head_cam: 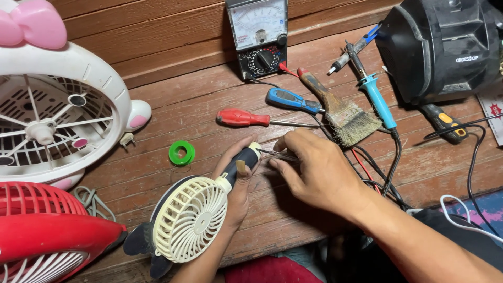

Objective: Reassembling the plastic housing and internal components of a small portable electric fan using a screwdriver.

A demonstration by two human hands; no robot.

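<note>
Held in the left hand (237, 181): a small cream-coloured plastic handheld fan with a round grille and a dark handle (201, 209), fingers closed around the handle, thumb across it. Gripped between fingers of the right hand (314, 170): a thin metal tool, probably tweezers or a fine probe (275, 154), closed on it in a pinch, tip touching the end of the handle just above the left thumb.

Step in hand, by judgement: working on the bottom end of the fan handle, maybe opening it or reaching a small part inside. Next move seems to call for a steady left grip and fine, light pressure from the right, without slipping toward the left fingers.

Long axis of the fan: diagonal, from the grille low and left of the grip to the handle end high and right of it. Grille faces up. Handle end points toward the red-handled screwdriver (246, 118) beyond the grip, on the worn wooden plank floor (183, 99). Green tape roll (182, 153) left of the grip.
</note>
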